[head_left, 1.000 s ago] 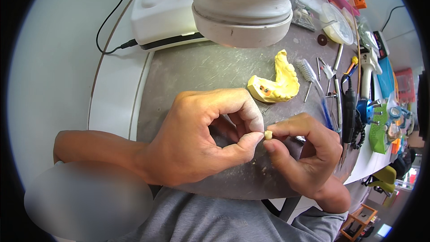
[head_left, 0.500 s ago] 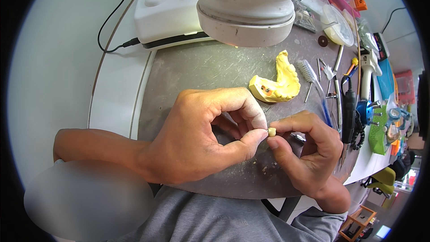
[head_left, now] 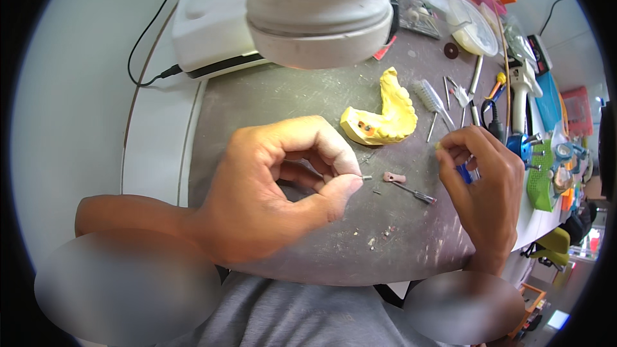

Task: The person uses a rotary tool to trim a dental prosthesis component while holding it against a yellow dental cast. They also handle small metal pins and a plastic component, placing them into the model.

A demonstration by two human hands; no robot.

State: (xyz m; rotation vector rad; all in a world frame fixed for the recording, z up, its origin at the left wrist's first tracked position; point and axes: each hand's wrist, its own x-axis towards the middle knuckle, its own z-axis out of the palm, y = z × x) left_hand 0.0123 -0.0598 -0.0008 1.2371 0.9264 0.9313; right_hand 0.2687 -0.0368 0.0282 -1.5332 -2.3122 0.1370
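Observation:
My left hand (head_left: 283,186) pinches a thin, short metal pin (head_left: 367,178) between thumb and forefinger, its tip sticking out to the right. Off to the right, my right hand (head_left: 488,180) is closed, with a small yellowish tooth crown (head_left: 439,146) mostly hidden at its fingertips. A yellow plaster dental model (head_left: 385,119), curved and with a dark hole ringed in orange, lies beyond the hands. Between the hands rest a small pink piece (head_left: 394,178), a thin screwdriver (head_left: 416,194) touching or close beside it, and a tiny metal screw (head_left: 377,191).
A white ribbed suction hose (head_left: 318,32) hangs over the far side, near a white machine (head_left: 215,32). Along the right lie a brush (head_left: 429,96), metal tools, a blue device (head_left: 524,148) and a green basket (head_left: 541,183). Crumbs (head_left: 379,238) dot the grey bench (head_left: 308,257).
My hands have parted. The right one moved right and up with the crown, leaving the metal pin showing in my left. The pink piece and screwdriver are now uncovered; the view has shifted slightly.

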